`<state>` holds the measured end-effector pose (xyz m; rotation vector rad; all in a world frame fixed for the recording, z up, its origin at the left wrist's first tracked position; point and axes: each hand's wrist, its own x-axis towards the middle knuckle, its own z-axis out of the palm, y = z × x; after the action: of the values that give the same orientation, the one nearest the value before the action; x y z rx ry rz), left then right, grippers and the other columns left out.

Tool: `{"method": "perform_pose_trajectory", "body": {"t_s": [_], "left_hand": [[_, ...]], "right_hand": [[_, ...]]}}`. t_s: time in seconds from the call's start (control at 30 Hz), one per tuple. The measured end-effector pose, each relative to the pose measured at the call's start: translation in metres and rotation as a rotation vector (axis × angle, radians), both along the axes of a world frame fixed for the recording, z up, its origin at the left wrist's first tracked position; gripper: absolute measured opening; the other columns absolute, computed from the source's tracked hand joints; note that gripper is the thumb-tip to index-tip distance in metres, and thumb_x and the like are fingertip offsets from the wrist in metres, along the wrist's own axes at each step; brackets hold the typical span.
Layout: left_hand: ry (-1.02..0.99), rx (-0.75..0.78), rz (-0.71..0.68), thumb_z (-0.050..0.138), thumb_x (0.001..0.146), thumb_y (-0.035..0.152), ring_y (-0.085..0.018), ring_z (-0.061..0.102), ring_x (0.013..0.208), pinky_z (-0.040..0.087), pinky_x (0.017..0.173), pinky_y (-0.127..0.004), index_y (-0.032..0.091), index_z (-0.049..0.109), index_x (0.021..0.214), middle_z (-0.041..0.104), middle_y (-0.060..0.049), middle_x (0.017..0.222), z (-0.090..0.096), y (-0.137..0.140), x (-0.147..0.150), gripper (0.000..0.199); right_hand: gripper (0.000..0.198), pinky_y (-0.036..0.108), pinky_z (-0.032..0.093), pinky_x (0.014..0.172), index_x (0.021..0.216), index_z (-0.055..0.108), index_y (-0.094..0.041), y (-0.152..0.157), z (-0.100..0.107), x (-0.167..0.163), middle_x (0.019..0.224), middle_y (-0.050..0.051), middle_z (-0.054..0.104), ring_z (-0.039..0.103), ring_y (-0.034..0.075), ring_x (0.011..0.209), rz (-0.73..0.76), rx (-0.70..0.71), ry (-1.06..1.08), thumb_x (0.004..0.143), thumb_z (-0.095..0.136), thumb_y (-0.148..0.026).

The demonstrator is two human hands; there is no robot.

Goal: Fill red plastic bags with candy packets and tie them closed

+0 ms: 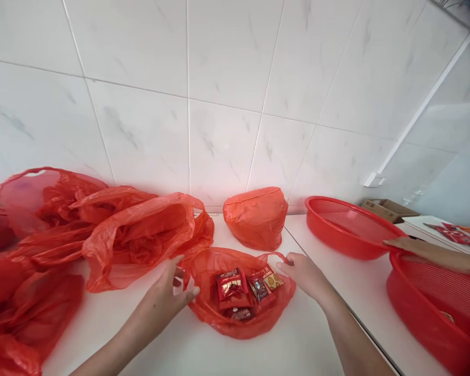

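Observation:
A red plastic bag [238, 330] lies spread open on the white table, its mouth facing up toward me. Inside it are several small snack packets [232, 288], mostly red and brown, one with a yellow patch. My right hand [303, 274] pinches the bag's right handle loop between thumb and fingers. At the bag's left edge is my left hand [168, 290], thumb and fingers apart, close to the left handle; whether it touches the plastic is unclear.
Crumpled red bags [141, 237] cover the left side. A closed red bag [256, 216] stands against the tiled wall. Rightward are two red mesh baskets [337, 237], one under another person's hand [415, 246], plus a cardboard box [389, 210] and red packets [460, 233].

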<state>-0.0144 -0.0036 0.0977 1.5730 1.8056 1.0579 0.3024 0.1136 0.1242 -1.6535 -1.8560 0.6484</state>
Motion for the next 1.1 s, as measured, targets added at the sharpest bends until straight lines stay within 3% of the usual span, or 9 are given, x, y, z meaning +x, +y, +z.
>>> {"method": "perform_pose_trajectory", "body": {"t_s": [0.13, 0.33, 0.47, 0.57, 0.7, 0.83, 0.93, 1.07, 1.1], "left_hand": [[-0.509, 0.009, -0.182, 0.06, 0.082, 0.041, -0.015, 0.057, 0.067, 0.048, 0.065, -0.029, 0.02, 0.028, 0.136, 0.058, 0.003, 0.074, 0.04, 0.004, 0.006, 0.066], [-0.64, 0.49, 0.022, 0.07, 0.076, 0.032, -0.01, 0.054, 0.067, 0.047, 0.064, -0.02, 0.024, 0.052, 0.117, 0.058, 0.004, 0.074, 0.115, 0.011, 0.016, 0.045], [-0.599, 0.519, 0.009, 0.07, 0.075, 0.026, -0.013, 0.058, 0.087, 0.05, 0.073, -0.02, 0.023, 0.059, 0.106, 0.063, -0.001, 0.095, 0.122, 0.011, 0.022, 0.033], [-0.399, 0.424, -0.082, 0.064, 0.078, 0.021, -0.015, 0.06, 0.09, 0.052, 0.072, -0.025, 0.028, 0.056, 0.115, 0.061, -0.003, 0.115, 0.118, 0.011, 0.028, 0.038], [-0.004, 0.444, -0.155, 0.055, 0.082, 0.012, -0.017, 0.063, 0.092, 0.051, 0.078, -0.029, 0.033, 0.053, 0.121, 0.066, -0.001, 0.107, 0.117, 0.014, 0.034, 0.044], [0.345, 0.643, -0.157, 0.053, 0.082, 0.008, -0.015, 0.06, 0.076, 0.047, 0.068, -0.026, 0.025, 0.064, 0.094, 0.065, 0.001, 0.081, 0.119, 0.019, 0.042, 0.023], [0.291, 0.66, -0.206, 0.056, 0.078, 0.004, -0.012, 0.055, 0.069, 0.044, 0.06, -0.022, 0.021, 0.063, 0.076, 0.058, 0.001, 0.075, 0.117, 0.018, 0.05, 0.019], [0.067, 0.568, -0.317, 0.061, 0.078, 0.005, -0.01, 0.053, 0.066, 0.044, 0.057, -0.02, 0.021, 0.058, 0.076, 0.056, 0.003, 0.074, 0.112, 0.014, 0.059, 0.016], [0.077, 0.585, -0.315, 0.063, 0.078, 0.008, -0.011, 0.053, 0.069, 0.044, 0.06, -0.021, 0.021, 0.057, 0.081, 0.056, 0.003, 0.076, 0.111, 0.013, 0.06, 0.015]], "right_hand": [[0.03, 0.024, 0.035, 0.055, 0.061, 0.051, -0.02, -0.002, 0.034, -0.011, 0.059, -0.004, 0.052, 0.047, 0.012, 0.057, 0.062, 0.091, 0.22, 0.075, 0.058, -0.046], [0.027, 0.026, 0.045, 0.065, 0.086, 0.064, -0.02, -0.011, 0.082, -0.03, 0.081, 0.0, 0.063, 0.056, 0.014, 0.07, -0.025, 0.294, 0.931, 0.075, 0.066, -0.045], [0.017, 0.024, 0.046, 0.075, 0.086, 0.064, -0.021, -0.015, 0.086, -0.047, 0.085, 0.001, 0.065, 0.056, 0.012, 0.08, 0.174, 0.231, 1.197, 0.077, 0.069, -0.035], [0.02, 0.019, 0.042, 0.053, 0.082, 0.058, -0.022, -0.02, 0.08, -0.062, 0.058, -0.006, 0.053, 0.044, 0.006, 0.05, 0.331, 0.021, 1.304, 0.084, 0.061, -0.041], [0.035, 0.017, 0.018, 0.036, 0.086, 0.059, -0.022, -0.037, 0.074, -0.079, 0.043, -0.009, 0.035, 0.019, 0.003, 0.037, 0.391, -0.148, 1.224, 0.09, 0.044, -0.054], [0.046, 0.017, 0.034, 0.046, 0.127, 0.048, -0.032, -0.056, 0.073, -0.091, 0.056, -0.008, 0.046, 0.044, 0.007, 0.05, 0.491, -0.211, 0.824, 0.084, 0.059, -0.044], [0.064, 0.021, 0.038, 0.053, 0.138, 0.032, -0.038, -0.063, 0.07, -0.098, 0.058, -0.01, 0.042, 0.042, 0.008, 0.054, 0.646, -0.283, 0.673, 0.082, 0.063, -0.033], [0.015, 0.02, 0.031, 0.05, 0.094, 0.061, -0.023, -0.058, 0.063, -0.104, 0.06, -0.007, 0.038, 0.034, 0.006, 0.054, 0.673, -0.237, 0.64, 0.084, 0.06, -0.035], [0.018, 0.02, 0.03, 0.049, 0.08, 0.059, -0.02, -0.056, 0.062, -0.104, 0.06, -0.007, 0.038, 0.034, 0.006, 0.054, 0.639, -0.216, 0.652, 0.085, 0.058, -0.037]]}}
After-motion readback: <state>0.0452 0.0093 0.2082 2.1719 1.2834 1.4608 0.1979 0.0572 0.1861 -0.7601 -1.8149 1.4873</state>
